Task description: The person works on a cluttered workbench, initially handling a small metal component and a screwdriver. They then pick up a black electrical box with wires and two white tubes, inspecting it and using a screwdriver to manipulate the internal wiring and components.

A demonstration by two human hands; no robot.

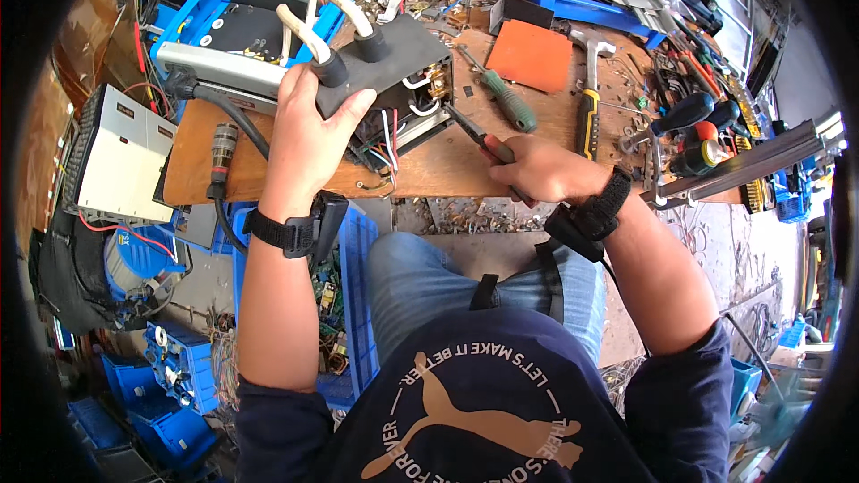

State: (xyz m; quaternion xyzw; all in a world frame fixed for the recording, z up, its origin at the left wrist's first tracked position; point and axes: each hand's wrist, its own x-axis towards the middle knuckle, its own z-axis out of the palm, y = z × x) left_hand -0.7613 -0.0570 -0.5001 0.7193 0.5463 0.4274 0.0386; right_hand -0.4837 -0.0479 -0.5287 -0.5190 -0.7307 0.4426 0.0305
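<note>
My left hand point(315, 130) grips the near left corner of a black box-shaped electrical unit point(395, 73) on the wooden workbench. Two thick white cables point(344, 7) rise from black collars on its top. Copper-coloured parts and white wire loops show in its open right side, and several thin red, white and blue wires point(392, 145) hang from its front. In my closed right hand point(546, 170) is a pair of pliers point(483, 136) with dark and red handles. Their dark jaws point up and left, close to the unit's open side; whether they touch a wire, I cannot tell.
Right of the unit lie a green-handled screwdriver point(508, 100), an orange plate point(530, 55) and a hammer point(589, 94). More tools and a metal bar point(743, 174) crowd the right side. A blue-framed housing point(246, 27) stands behind left. Blue crates point(356, 277) sit below the bench.
</note>
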